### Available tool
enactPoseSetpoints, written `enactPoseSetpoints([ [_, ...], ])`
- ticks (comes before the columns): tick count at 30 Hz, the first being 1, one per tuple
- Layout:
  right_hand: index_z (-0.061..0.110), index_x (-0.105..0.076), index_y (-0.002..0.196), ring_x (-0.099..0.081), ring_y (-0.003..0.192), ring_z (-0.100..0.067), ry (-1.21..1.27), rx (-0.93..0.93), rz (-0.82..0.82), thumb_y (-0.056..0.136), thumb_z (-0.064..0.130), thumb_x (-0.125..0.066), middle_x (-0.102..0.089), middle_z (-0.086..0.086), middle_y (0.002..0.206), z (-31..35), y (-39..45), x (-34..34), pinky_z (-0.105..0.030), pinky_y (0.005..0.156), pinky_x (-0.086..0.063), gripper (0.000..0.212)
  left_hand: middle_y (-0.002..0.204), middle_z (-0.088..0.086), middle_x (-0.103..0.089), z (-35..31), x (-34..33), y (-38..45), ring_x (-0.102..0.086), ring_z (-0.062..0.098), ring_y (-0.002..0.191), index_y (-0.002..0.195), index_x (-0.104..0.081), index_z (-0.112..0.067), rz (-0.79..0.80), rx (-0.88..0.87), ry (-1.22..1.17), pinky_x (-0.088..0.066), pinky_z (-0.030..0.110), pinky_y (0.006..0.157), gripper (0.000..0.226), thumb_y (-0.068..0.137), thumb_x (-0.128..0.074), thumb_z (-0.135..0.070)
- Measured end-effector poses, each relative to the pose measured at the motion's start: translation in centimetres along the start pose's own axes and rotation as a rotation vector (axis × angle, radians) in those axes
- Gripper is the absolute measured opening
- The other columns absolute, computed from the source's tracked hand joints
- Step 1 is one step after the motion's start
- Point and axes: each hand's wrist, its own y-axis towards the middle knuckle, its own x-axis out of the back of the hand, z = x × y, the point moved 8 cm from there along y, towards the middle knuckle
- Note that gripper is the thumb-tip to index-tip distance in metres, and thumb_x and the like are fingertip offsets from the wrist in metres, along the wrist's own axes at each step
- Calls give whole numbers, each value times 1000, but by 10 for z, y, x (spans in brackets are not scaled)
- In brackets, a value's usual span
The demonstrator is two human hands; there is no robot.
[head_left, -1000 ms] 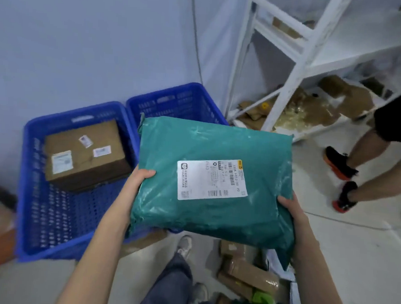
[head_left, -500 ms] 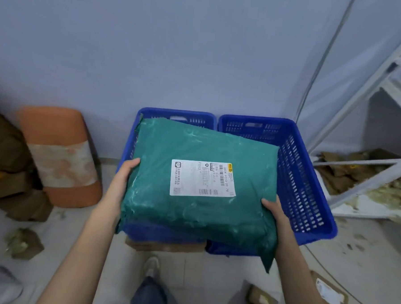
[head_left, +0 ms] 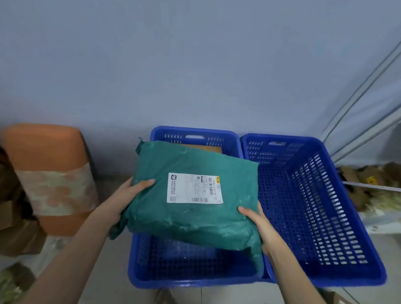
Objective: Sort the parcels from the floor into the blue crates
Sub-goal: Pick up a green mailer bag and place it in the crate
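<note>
Green parcel (head_left: 192,198) over left crate (head_left: 188,279)

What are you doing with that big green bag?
A person is sorting parcels into two blue crates. Both hands, left hand and right hand, hold the green bag by its sides over the left crate. A brown box already lies in that crate, mostly hidden behind the bag. The right crate shows nothing inside. The bag has not been let go yet.

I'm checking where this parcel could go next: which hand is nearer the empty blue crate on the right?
Right. The right hand holds the green parcel at its edge beside the empty crate; the left hand holds the parcel's far side.
</note>
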Motion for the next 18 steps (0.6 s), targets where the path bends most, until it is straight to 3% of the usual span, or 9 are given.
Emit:
enactPoseSetpoints([
  [4, 27, -38, 139, -66, 105, -28, 18, 5, -98, 84, 10, -67, -62, -5, 124, 5, 46, -1, -46, 86, -55, 64, 119, 6, -67, 11, 4, 49, -67, 27, 101, 130, -52, -24, 23, 42, 56, -52, 42, 91, 76, 64, -83, -40],
  [9, 29, -37, 139, -63, 107, -23, -168, 26, -110, 88, 13, -65, -60, 0, 125, 14, 121, -3, -44, 91, -53, 60, 126, 8, -61, 39, 7, 118, -63, 25, 102, 140, -40, -20, -23, 51, 17, -52, 36, 83, 78, 73, -78, -30],
  [13, 27, -34, 140, -62, 107, -24, -257, 22, -96, 85, 16, -68, -58, -3, 128, 12, 192, -9, -45, 92, -52, 66, 131, 8, -56, 45, 15, 184, -58, 30, 112, 141, -37, -18, -148, -14, 47, -47, 44, 98, 60, 87, -64, -18],
  [18, 27, -32, 142, -61, 107, -22, -250, 14, -116, 82, 15, -72, -57, -1, 125, -3, 255, -9, -42, 92, -52, 73, 139, 12, -49, 46, 19, 240, -51, 30, 122, 144, -32, -17, -234, -105, 193, -42, 46, 104, 61, 90, -60, -17],
])
